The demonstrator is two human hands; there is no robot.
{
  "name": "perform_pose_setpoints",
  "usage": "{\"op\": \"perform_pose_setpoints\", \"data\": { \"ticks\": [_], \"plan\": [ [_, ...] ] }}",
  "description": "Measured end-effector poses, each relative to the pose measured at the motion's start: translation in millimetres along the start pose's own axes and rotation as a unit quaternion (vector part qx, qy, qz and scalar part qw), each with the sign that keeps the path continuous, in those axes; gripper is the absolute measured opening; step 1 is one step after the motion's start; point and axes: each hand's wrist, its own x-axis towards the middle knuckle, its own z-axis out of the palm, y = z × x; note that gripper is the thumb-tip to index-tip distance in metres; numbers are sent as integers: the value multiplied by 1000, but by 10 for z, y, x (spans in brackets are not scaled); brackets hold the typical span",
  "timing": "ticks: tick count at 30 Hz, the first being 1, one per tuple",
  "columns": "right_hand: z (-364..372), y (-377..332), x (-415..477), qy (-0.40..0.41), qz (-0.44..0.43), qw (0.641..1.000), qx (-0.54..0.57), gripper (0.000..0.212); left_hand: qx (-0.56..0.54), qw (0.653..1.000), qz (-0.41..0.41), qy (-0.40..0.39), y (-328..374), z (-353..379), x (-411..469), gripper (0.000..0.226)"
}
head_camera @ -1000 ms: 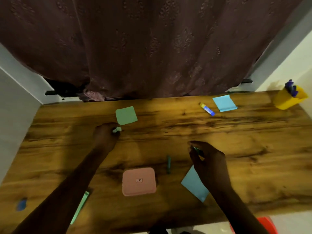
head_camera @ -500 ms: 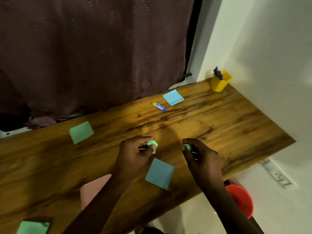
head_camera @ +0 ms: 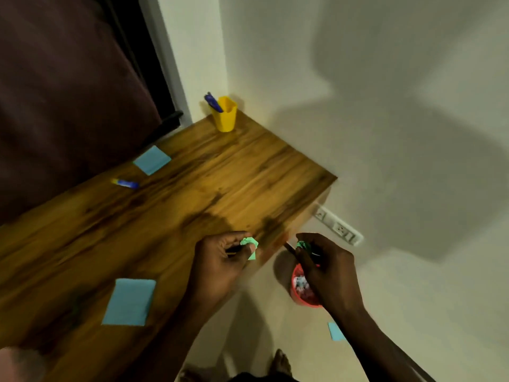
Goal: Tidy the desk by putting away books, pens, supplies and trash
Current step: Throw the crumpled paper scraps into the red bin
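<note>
My left hand (head_camera: 220,260) pinches a crumpled green paper (head_camera: 250,245) over the desk's (head_camera: 192,205) near right corner. Past the desk edge, my right hand (head_camera: 325,268) grips another crumpled green scrap (head_camera: 301,244) together with a thin dark pen-like thing, directly above a red bin (head_camera: 298,295) on the floor. Crumpled paper lies inside the bin. Two blue sticky pads lie on the desk, one near (head_camera: 129,301) and one far (head_camera: 152,160). A blue and yellow glue stick (head_camera: 125,183) lies by the far pad.
A yellow pen cup (head_camera: 226,114) with blue pens stands in the desk's far right corner by the wall. A small blue paper (head_camera: 335,330) lies on the floor. A wall socket strip (head_camera: 338,228) sits below the desk edge. A dark curtain hangs behind.
The view has swung right. Both hands moved right with their green scraps; my right hand has left the desk and now hovers over the red bin.
</note>
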Motion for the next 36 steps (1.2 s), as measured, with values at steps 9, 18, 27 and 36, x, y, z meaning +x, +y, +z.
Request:
{"op": "perform_pose_setpoints", "data": {
  "ticks": [9,18,27,36],
  "plan": [
    [-648,1167,-12,43,154,986,-40,29,16,994,-16,-105,-164,1010,-96,23],
    [-645,1602,259,84,228,968,-70,27,76,981,0,-176,-300,1383,341,26],
    [-755,1508,308,132,301,942,-65,33,142,956,15,-255,-393,1948,883,28],
    [-822,1320,104,186,328,926,-26,29,210,906,45,-364,-445,2441,1174,41]
  ]
}}
